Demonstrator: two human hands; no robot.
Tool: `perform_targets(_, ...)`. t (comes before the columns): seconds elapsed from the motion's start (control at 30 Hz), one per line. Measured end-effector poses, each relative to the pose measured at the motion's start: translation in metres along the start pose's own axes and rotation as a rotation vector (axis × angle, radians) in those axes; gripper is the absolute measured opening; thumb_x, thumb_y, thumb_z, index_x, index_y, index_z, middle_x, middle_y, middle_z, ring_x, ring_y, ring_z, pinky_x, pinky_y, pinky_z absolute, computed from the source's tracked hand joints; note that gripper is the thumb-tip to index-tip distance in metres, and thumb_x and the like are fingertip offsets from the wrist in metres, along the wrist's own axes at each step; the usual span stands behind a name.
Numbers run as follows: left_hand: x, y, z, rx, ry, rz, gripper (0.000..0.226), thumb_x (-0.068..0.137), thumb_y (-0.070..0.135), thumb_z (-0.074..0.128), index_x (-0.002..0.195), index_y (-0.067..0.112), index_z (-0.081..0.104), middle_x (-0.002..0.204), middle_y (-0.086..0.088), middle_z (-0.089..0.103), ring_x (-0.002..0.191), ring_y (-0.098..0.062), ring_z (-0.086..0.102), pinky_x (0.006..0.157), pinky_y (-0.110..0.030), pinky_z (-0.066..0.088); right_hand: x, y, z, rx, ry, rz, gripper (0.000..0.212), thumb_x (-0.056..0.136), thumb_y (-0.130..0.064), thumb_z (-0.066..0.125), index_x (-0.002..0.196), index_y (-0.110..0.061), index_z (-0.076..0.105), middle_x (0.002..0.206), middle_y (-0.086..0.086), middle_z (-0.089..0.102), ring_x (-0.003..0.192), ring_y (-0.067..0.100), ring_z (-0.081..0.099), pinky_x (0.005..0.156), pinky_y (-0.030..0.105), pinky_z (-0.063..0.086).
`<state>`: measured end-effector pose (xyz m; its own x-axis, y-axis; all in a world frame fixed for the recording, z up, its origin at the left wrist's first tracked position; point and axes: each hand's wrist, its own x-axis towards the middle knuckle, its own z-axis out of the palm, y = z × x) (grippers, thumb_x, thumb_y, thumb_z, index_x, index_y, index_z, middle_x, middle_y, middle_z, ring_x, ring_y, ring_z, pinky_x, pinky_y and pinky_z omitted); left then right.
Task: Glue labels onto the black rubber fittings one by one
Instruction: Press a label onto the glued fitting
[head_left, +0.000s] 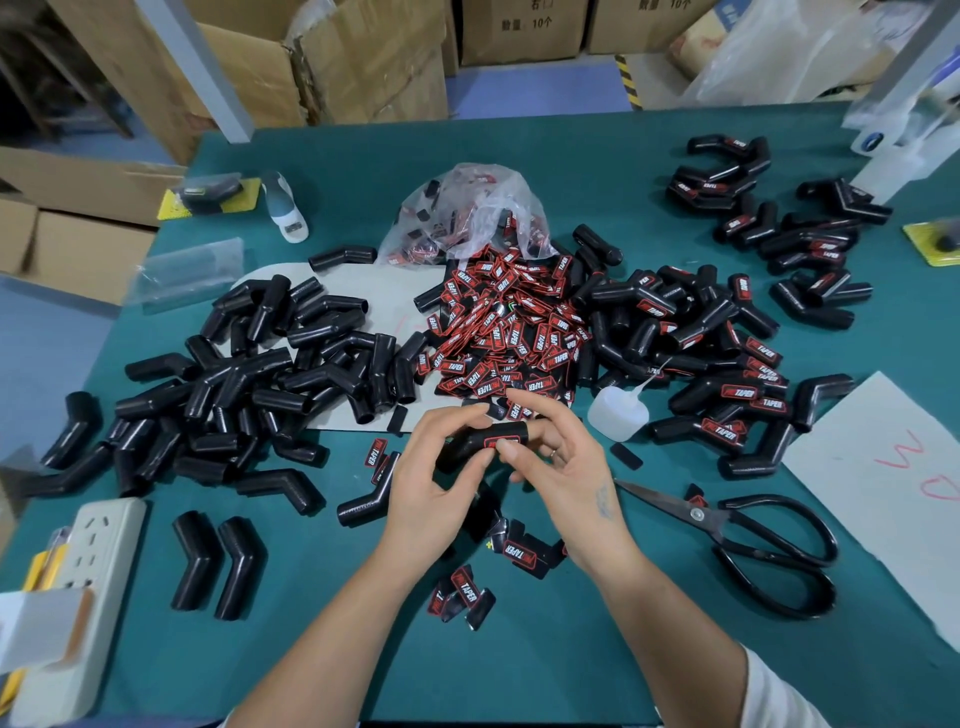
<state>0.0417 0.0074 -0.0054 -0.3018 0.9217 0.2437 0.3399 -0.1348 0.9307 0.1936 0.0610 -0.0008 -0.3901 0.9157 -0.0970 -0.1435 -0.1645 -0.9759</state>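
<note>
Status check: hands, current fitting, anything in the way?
Left hand grips fitting; right hand presses label on with thumb. Glue bottle and scissors lie right, clear of hands.

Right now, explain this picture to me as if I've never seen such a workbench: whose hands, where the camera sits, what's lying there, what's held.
There is one picture, taken by a camera on a person's head, looking down at a green-covered table. No machine is involved, only two bare hands. The left hand grips a bent black rubber fitting; the right hand presses a red-and-black label onto it with its thumb. Unlabelled fittings are heaped at left, loose labels in the middle, labelled fittings at right. A small white glue bottle and black-handled scissors lie to the right.
</note>
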Motion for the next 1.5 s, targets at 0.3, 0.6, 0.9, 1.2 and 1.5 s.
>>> perform_targets(0.3, 0.0, -0.002, -0.003, -0.197, 0.027, -0.122, 0.029, 0.096, 0.019, 0.065, 0.122, 0.033, 0.066, 0.112, 0.004, 0.068, 0.113, -0.021, 0.065, 0.103, -0.042, 0.052, -0.002, 0.0, 0.0, -0.023, -0.053, -0.03, 0.045, 0.103, -0.015, 0.066, 0.143, -0.036, 0.059, 0.105, 0.005, 0.079, 0.098, 0.018, 0.074, 0.079, 0.022, 0.055)
perform_targets(0.6, 0.002, 0.001, -0.005, -0.245, 0.024, -0.18, 0.026, 0.098, 0.025, 0.064, 0.122, 0.031, 0.066, 0.114, 0.005, 0.069, 0.107, -0.015, 0.065, 0.083, -0.022, 0.054, -0.001, -0.002, 0.0, -0.045, -0.055, -0.036, 0.044, 0.104, -0.013, 0.064, 0.144, -0.031, 0.058, 0.1, 0.005, 0.078, 0.094, 0.016, 0.074, 0.078, 0.022, 0.055)
perform_targets(0.9, 0.002, 0.002, -0.002, -0.24, 0.043, -0.211, 0.022, 0.096, 0.028, 0.065, 0.117, 0.033, 0.066, 0.112, 0.004, 0.068, 0.064, -0.017, 0.06, 0.057, -0.028, 0.053, -0.002, 0.001, 0.001, -0.109, -0.017, -0.055, 0.041, 0.105, -0.013, 0.06, 0.142, -0.03, 0.059, 0.095, 0.004, 0.079, 0.093, 0.02, 0.076, 0.078, 0.024, 0.056)
perform_targets(1.2, 0.0, -0.003, 0.0, 0.054, 0.04, 0.045, 0.008, 0.097, 0.013, 0.069, 0.102, 0.014, 0.076, 0.11, 0.004, 0.064, 0.11, -0.019, 0.066, 0.1, -0.029, 0.049, -0.001, 0.0, 0.002, -0.081, 0.012, -0.018, 0.044, 0.101, -0.005, 0.067, 0.136, -0.031, 0.063, 0.089, 0.002, 0.076, 0.085, 0.014, 0.073, 0.077, 0.024, 0.056)
perform_targets(1.5, 0.0, -0.006, -0.002, 0.093, 0.048, 0.05, 0.015, 0.09, 0.004, 0.076, 0.101, 0.011, 0.083, 0.11, -0.004, 0.064, 0.1, -0.02, 0.067, 0.092, -0.033, 0.054, -0.002, 0.002, 0.0, -0.156, -0.039, -0.05, 0.043, 0.106, -0.004, 0.057, 0.143, -0.027, 0.057, 0.097, 0.0, 0.079, 0.09, 0.014, 0.075, 0.078, 0.024, 0.056)
